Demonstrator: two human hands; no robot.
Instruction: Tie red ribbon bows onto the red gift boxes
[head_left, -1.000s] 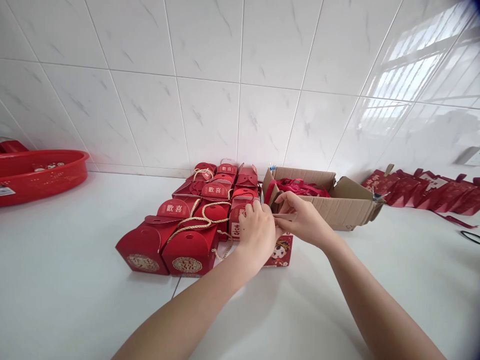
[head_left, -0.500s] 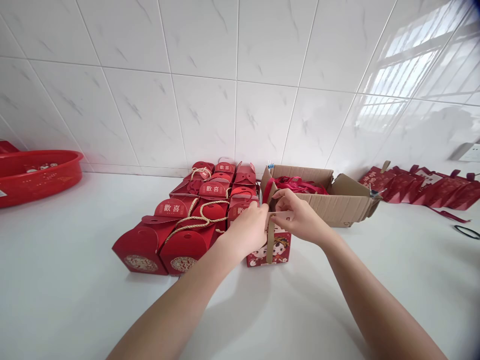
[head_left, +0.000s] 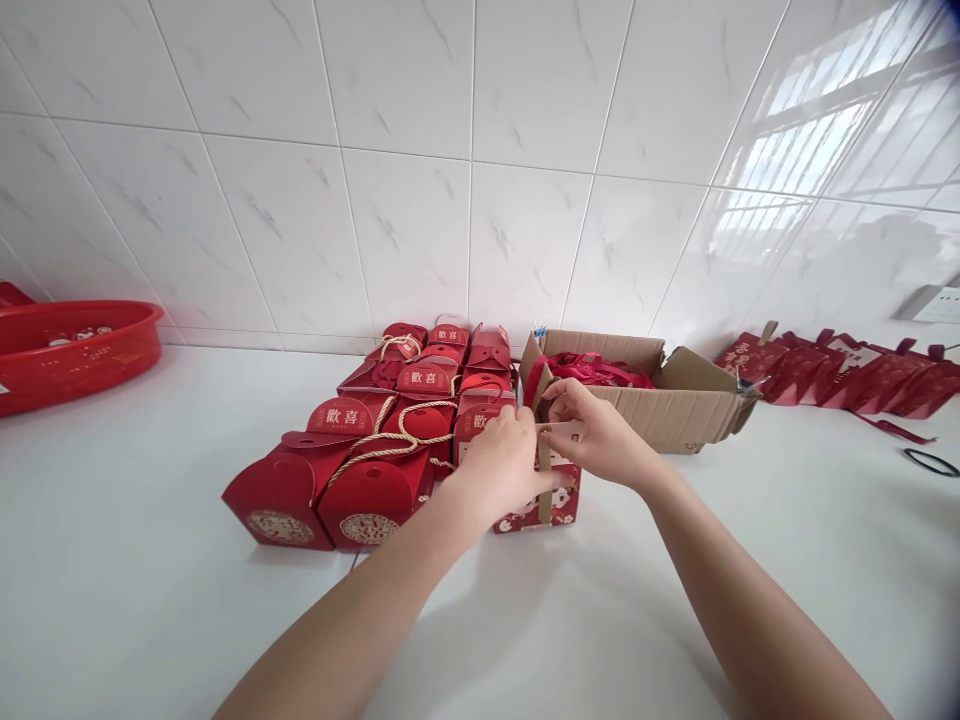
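A small red gift box (head_left: 559,508) printed with a cartoon figure stands on the white counter, in front of me. My left hand (head_left: 501,468) is curled over its top left side, fingers closed on the box. My right hand (head_left: 598,432) pinches a tan ribbon (head_left: 545,490) at the box's top; the strip hangs down the front face. To the left sits a cluster of closed red gift boxes (head_left: 379,440) with gold rope handles.
An open cardboard carton (head_left: 675,405) with red ribbons stands just behind the box. Flat red unfolded boxes (head_left: 847,378) lie at the far right, near a black band (head_left: 930,462). A red plastic basin (head_left: 71,350) sits far left. A tiled wall backs the counter.
The ribbon, held level between both hands a second ago, now hangs down the box front. My left hand has slid lower over the box. The view shifted slightly.
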